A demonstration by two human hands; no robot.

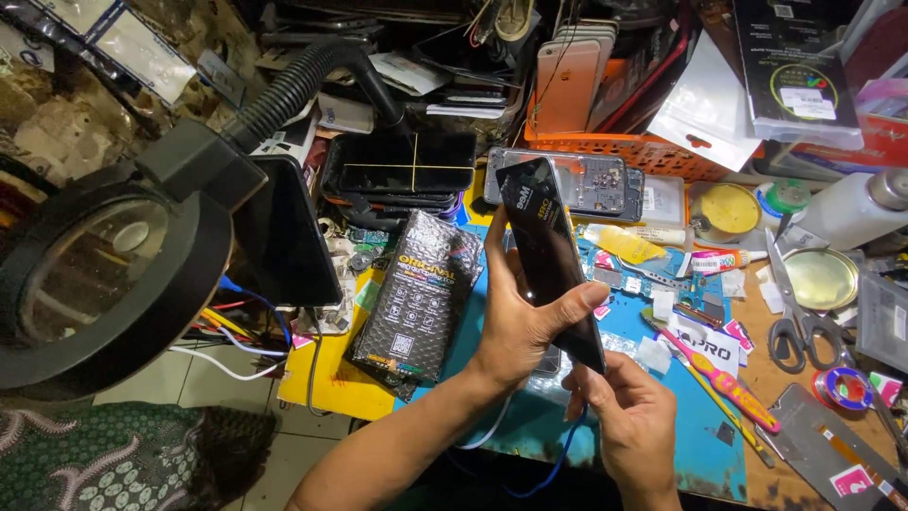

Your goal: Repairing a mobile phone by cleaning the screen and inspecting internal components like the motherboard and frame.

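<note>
Two hands hold one phone [549, 255] above the blue mat [662, 445]. The left hand [515, 317] wraps the phone's middle from behind: its thumb presses on the dark front face near the right edge, and its fingers curl around the left edge, closed on the body. The right hand [629, 421] sits below; its thumb and fingertips pinch the phone's bottom corner. The phone stands nearly upright, tilted with its top toward the left, glossy black face toward the camera.

Just left of the left hand, a dark printed pouch [416, 293] lies across the mat's edge and a yellow sheet [326, 378]. Behind the phone's top end, an opened phone frame [591, 185] lies flat, and beside it a black tray [402, 170] carries a dark panel. An orange basket [643, 151] farther back holds several upright phones.

Right of the hands, a pink-and-yellow tool [724, 383] lies on the mat's right edge. Scissors [790, 317] rest near a round tin lid [821, 277], well apart from the hands. A large magnifier lamp [104, 274] on a ribbed arm fills the left foreground, with coloured wires [241, 336] beneath it.
</note>
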